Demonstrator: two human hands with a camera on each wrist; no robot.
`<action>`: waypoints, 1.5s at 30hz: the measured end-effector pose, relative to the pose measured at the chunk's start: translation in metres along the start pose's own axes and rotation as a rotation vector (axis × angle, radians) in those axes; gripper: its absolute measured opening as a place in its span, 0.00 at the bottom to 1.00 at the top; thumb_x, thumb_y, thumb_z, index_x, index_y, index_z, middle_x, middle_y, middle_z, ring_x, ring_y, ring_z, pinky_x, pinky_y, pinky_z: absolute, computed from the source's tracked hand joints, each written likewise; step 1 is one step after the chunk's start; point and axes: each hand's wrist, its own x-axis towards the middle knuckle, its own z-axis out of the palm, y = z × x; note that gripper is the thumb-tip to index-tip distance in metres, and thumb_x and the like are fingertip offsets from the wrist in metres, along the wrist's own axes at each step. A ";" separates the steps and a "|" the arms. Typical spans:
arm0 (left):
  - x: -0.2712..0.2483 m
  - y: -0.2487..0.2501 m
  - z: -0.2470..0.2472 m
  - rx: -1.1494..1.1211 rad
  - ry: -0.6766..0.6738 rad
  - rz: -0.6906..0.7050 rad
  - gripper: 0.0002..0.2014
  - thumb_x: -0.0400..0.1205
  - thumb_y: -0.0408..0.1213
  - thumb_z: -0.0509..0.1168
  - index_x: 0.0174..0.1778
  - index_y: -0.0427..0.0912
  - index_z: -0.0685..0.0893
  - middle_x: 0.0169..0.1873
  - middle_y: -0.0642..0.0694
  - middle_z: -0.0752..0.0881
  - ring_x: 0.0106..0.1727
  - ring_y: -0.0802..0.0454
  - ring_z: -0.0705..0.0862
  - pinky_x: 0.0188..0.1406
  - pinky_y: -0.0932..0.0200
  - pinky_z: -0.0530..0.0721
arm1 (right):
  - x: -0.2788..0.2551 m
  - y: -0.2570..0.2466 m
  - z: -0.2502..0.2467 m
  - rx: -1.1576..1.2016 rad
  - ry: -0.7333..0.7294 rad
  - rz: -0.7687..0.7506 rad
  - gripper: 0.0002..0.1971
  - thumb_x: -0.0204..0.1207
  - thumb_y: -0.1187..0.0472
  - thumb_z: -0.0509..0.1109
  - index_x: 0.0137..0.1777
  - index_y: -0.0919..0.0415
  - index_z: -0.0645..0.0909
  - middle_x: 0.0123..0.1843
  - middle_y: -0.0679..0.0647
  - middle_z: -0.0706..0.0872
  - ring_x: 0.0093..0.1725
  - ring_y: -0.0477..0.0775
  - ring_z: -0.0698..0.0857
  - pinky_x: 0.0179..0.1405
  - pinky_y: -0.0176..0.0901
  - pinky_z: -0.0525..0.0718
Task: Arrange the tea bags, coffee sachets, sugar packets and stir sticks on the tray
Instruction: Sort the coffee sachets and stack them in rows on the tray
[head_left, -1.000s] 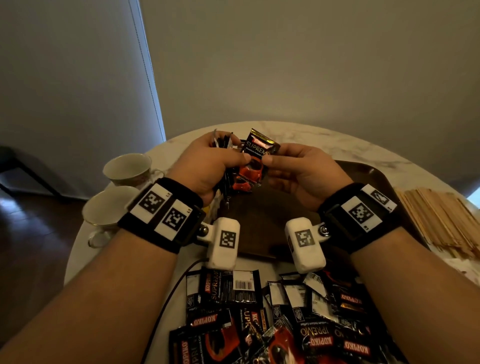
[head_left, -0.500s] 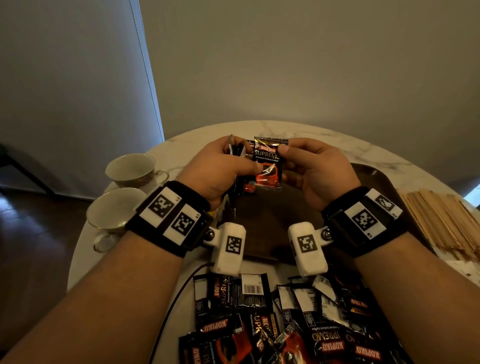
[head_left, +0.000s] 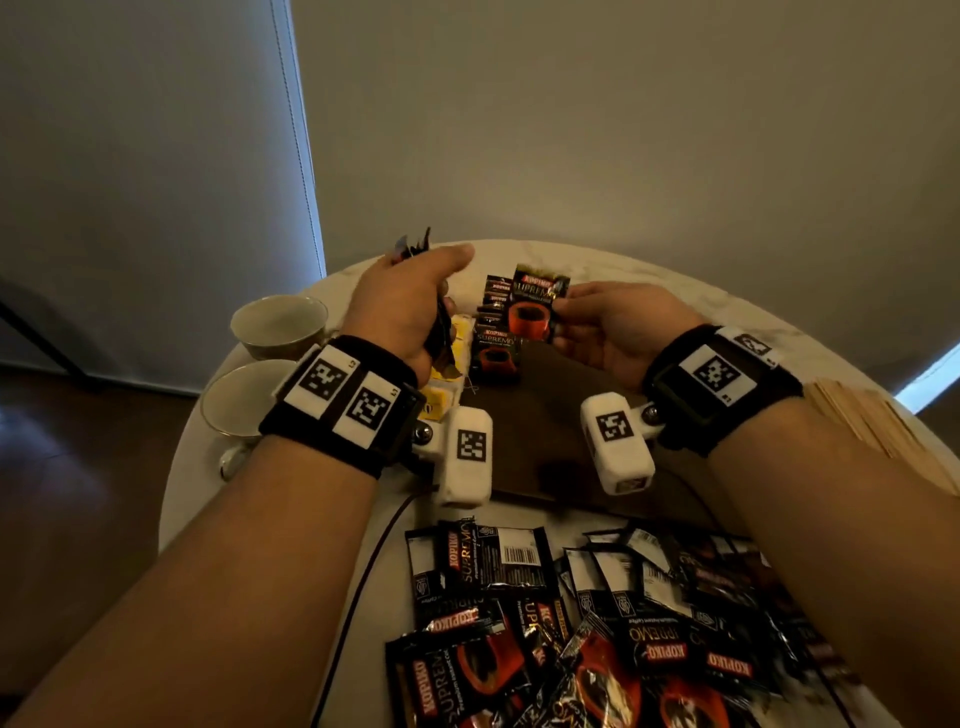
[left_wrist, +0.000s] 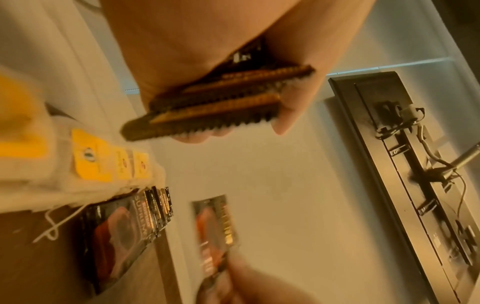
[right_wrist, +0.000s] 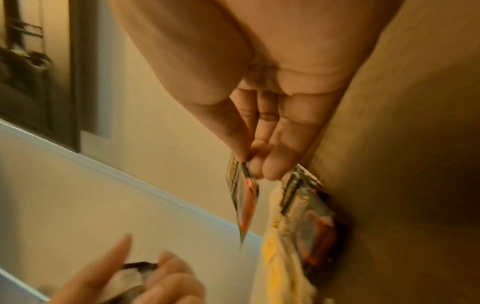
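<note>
The right hand (head_left: 618, 332) pinches 1 coffee sachet (head_left: 537, 301) above the sachet row (head_left: 496, 332) on the tray (head_left: 550, 426), while the left hand (head_left: 410, 306) clutches a spare stack (left_wrist: 215, 102); a careless drop could knock that row askew.

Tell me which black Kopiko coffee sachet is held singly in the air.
The black-and-red coffee sachet pinched by the right hand above the brown tray; the left hand grips a bundle, the others lie flat.

Stir sticks (head_left: 878, 421) — cut off by right edge, count unclear.
</note>
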 end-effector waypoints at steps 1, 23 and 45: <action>0.002 0.001 -0.002 -0.011 0.015 -0.011 0.08 0.81 0.38 0.76 0.49 0.45 0.83 0.27 0.53 0.78 0.23 0.58 0.76 0.21 0.63 0.75 | 0.004 0.006 -0.001 -0.034 0.005 0.047 0.08 0.80 0.76 0.70 0.54 0.66 0.84 0.43 0.62 0.88 0.31 0.51 0.89 0.30 0.41 0.89; 0.013 -0.004 -0.005 -0.014 0.025 -0.031 0.10 0.80 0.37 0.76 0.54 0.44 0.84 0.30 0.51 0.77 0.28 0.56 0.76 0.28 0.59 0.77 | 0.013 0.023 0.021 -0.326 0.037 0.259 0.05 0.80 0.67 0.76 0.54 0.65 0.88 0.51 0.61 0.92 0.44 0.54 0.92 0.45 0.44 0.92; 0.017 -0.008 -0.006 0.023 0.001 -0.030 0.14 0.78 0.40 0.77 0.57 0.44 0.85 0.37 0.50 0.78 0.32 0.55 0.77 0.29 0.58 0.78 | 0.003 0.020 0.027 -0.573 -0.014 0.355 0.03 0.79 0.64 0.78 0.50 0.63 0.89 0.44 0.57 0.91 0.41 0.51 0.88 0.49 0.44 0.88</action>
